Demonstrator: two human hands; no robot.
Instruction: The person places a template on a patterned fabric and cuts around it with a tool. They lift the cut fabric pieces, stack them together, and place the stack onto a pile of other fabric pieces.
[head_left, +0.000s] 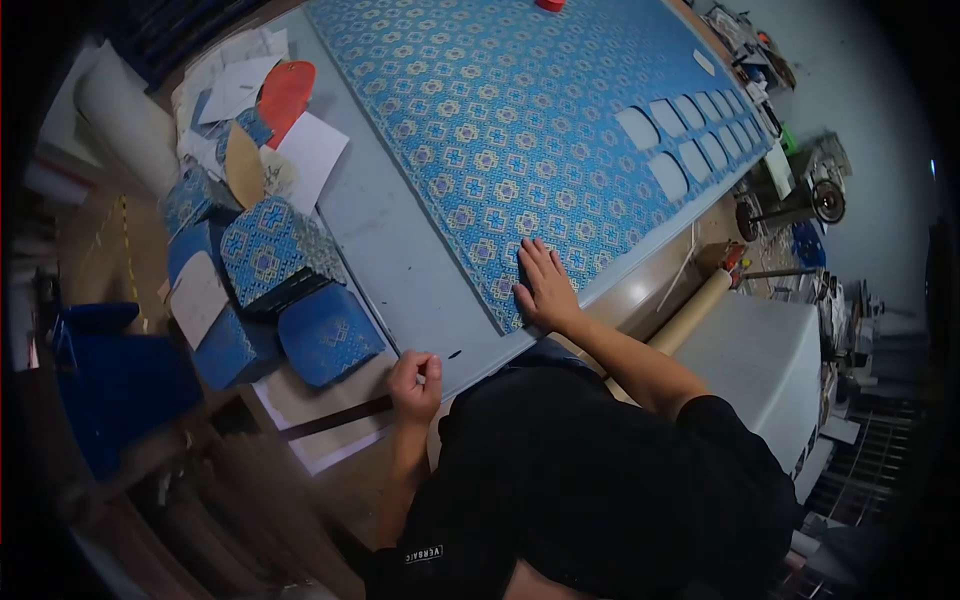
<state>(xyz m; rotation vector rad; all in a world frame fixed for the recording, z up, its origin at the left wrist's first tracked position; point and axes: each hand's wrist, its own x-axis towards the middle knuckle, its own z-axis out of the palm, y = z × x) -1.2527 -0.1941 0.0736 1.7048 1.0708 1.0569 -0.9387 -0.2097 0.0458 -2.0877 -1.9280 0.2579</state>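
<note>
A wide sheet of blue patterned fabric (480, 150) with gold and purple motifs lies over the grey table (400, 220). My right hand (547, 288) rests flat on its near corner, fingers stretched and thumb out to the side. At the table's front edge, left of the sheet, my left hand (415, 385) is curled closed; whatever it may hold is hidden. Close to that hand lie stacks of blue cut pieces (330, 335) with rounded ends. Beside them stands a thicker stack of patterned cut pieces (265, 245). Rows of rounded holes (690, 160) run along the sheet's right side.
White papers (312, 155) and a red rounded piece (286, 98) lie at the table's left. A red object (550, 4) sits on the sheet's far part. To the right are a brown roll (690, 315) and a wheeled metal device (800, 210). A blue chair (125, 380) stands left.
</note>
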